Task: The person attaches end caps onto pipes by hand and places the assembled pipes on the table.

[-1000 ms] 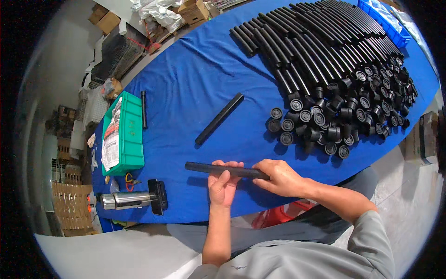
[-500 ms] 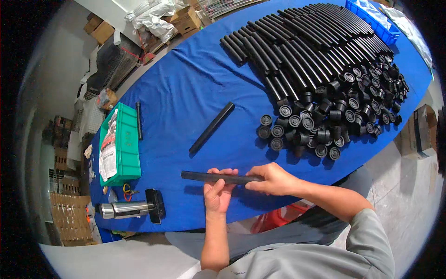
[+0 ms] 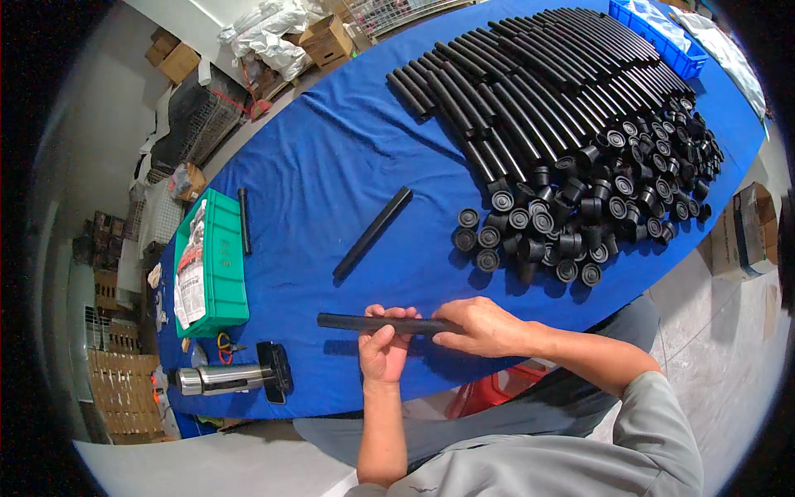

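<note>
A black tube (image 3: 344, 320) lies level across both hands, just above the blue-covered table's near edge. My left hand (image 3: 385, 344) supports it from below near the middle, fingers behind it and thumb in front. Around the tube's right end my right hand (image 3: 484, 326) is closed, hiding that end. Farther off on the cloth rests a single loose black tube (image 3: 373, 234), set at a slant. To the right lie a heap of round black caps (image 3: 571, 215) with ringed faces and, behind them, rows of black tubes (image 3: 530, 91).
At left stands a green crate (image 3: 224, 273) with newspaper in it, a thin black rod (image 3: 244, 219) beside it. Nearer are scissors (image 3: 225, 348), a steel flask (image 3: 217, 379) and a black phone-like object (image 3: 275, 373). A blue crate (image 3: 662, 37) sits far right.
My right hand has shifted slightly left along the tube and wraps farther over its right end. My left hand still supports the tube. The whole view has shifted slightly.
</note>
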Demonstrator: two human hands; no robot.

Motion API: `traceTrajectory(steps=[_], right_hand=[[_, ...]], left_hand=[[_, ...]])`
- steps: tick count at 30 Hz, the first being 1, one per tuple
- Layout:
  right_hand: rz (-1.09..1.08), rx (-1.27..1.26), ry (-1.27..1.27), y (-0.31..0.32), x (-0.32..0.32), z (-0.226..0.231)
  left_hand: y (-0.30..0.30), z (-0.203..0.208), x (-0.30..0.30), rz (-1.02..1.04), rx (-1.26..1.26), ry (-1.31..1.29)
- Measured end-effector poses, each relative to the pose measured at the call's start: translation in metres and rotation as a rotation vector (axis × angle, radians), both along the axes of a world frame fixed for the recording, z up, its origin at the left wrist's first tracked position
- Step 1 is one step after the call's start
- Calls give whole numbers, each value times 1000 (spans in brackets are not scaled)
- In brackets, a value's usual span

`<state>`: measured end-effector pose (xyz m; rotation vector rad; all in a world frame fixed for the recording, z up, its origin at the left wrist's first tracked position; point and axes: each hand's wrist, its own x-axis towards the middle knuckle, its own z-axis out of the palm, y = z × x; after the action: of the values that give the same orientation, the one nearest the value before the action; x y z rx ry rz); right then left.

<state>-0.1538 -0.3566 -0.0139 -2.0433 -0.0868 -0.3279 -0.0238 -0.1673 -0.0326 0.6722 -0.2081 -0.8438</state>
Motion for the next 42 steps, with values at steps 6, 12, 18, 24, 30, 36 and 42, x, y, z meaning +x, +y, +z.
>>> traceTrajectory(steps=[6, 12, 18, 24, 30, 36, 42], right_hand=[[159, 629, 672, -2, 3, 26], [-121, -143, -197, 9, -1, -9], [85, 445, 425, -3, 2, 20], [27, 163, 303, -1, 0, 25], [19, 351, 234, 1, 3, 10], [104, 714, 630, -5, -1, 19], [4, 219, 248, -2, -1, 11]], left_hand=[[5, 0, 2, -38, -39, -1], [0, -4, -1, 2, 41, 15], [4, -3, 2, 2, -28, -13], [4, -1, 0, -8, 23, 9], [-2, 1, -2, -3, 53, 8], [1, -4, -1, -43, 23, 21], [-6, 5, -5, -15, 64, 38]])
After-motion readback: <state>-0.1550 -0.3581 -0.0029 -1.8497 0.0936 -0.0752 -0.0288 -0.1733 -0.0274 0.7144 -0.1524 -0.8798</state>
